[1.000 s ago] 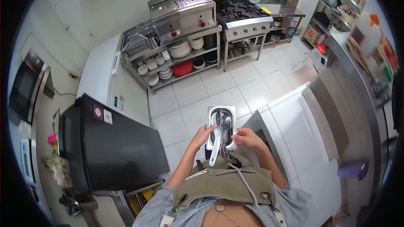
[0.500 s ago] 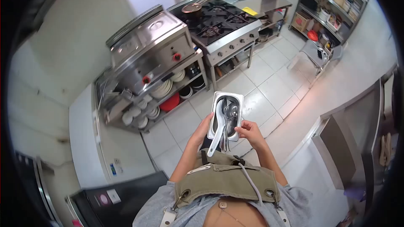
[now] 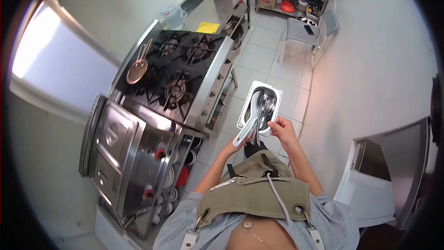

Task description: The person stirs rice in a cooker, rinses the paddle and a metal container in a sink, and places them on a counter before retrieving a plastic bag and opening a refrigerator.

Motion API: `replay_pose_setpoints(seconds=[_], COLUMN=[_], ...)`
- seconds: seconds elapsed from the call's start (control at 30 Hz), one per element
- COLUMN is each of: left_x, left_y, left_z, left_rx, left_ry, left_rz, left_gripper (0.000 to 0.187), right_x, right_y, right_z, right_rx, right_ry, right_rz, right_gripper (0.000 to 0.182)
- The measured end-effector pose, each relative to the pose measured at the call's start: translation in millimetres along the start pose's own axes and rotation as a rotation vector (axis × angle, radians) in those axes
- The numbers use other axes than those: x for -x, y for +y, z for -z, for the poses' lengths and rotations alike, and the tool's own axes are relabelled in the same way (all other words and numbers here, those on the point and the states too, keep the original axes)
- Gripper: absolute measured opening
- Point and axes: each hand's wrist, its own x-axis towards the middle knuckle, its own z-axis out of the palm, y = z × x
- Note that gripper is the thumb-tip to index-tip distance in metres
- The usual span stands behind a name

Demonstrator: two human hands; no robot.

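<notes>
In front of my waist is a small steel pan [image 3: 278, 96] holding several utensils. A white long-handled spoon [image 3: 245, 131] lies along its left side, with the handle sticking out over the near edge. Shiny metal spoons [image 3: 265, 105] rest beside it, some handles also reaching past the rim. My left hand [image 3: 234, 146] is closed at the pan's near left side, its fingers partly hidden under it. My right hand [image 3: 284, 130] grips the near right corner, thumb and fingers on the rim.
To the left stand a gas stove [image 3: 185, 71] with a small copper-coloured pan [image 3: 137, 71] on it, and a steel counter appliance [image 3: 125, 143]. Ahead are a grey chair [image 3: 298, 31] and storage shelves [image 3: 273, 11]. A white wall runs along the right.
My view has turned right and moved forward, bringing the stove to my left. The pan of utensils has come along in both hands, now slightly tilted the other way.
</notes>
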Motion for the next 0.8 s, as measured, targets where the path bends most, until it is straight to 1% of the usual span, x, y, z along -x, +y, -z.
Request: replay_pose_setpoints(seconds=[0.03,0.1,0.17,0.23,0.27,0.33,0.37,0.4,0.43,0.5,0.6,0.7,0.8], left_x=[-25.7,-63.2,-93.3,-134.5,-152.6,-193.5,-215.4,-228.4,-232.0,-261.3,-308.2,-353.1,-409.3], left_y=[-11.4,-23.8,-48.3,-38.8,-35.3,-36.3,-22.0,-0.9,84.8,84.4,91.4,120.4,140.0], left_z=[0.4,7.3,20.3,54.3,72.7,110.7,125.8,136.6,146.9,152.4,153.9,168.6,194.8], left_rx=[0.059,-0.299,-0.561,-0.511,-0.49,-0.633,-0.666,-0.694,-0.623,-0.627,-0.627,-0.581,-0.394], left_ry=[-0.029,-0.141,-0.3,-0.593,-0.569,-0.363,-0.394,-0.433,-0.534,-0.492,-0.355,-0.335,-0.327], left_rz=[0.049,0.225,0.24,0.542,0.532,0.478,0.458,0.446,0.438,0.453,0.398,0.413,0.339], left_gripper=[0.04,0.048,0.052,0.059,0.059,0.065,0.065,0.066,0.065,0.065,0.065,0.065,0.064], right_x=[-20.7,-70.2,-120.7,-169.1,-194.5,-246.8,-272.3,-296.3,-315.9,-359.2,-427.7,-504.3,-575.4], right_y=[-9.9,-19.8,-44.5,-68.9,-81.5,-101.8,-112.8,-123.3,-140.8,-156.2,-188.4,-206.9,-230.4], right_z=[1.7,14.0,19.8,22.6,24.2,37.8,41.0,41.1,33.2,28.7,23.6,9.3,-11.1], right_rx=[0.017,0.04,0.056,0.059,0.043,0.069,0.073,0.076,0.036,0.006,-0.025,-0.064,-0.06], right_ry=[0.036,0.085,0.133,0.139,0.162,0.107,0.116,0.129,0.12,0.081,0.035,-0.004,-0.036], right_rz=[0.03,0.038,0.054,0.05,0.053,0.056,0.05,0.033,0.038,0.023,0.031,0.034,0.008], right_gripper=[0.018,0.016,0.014,0.013,0.013,0.011,0.01,0.009,0.009,0.009,0.007,0.006,0.007])
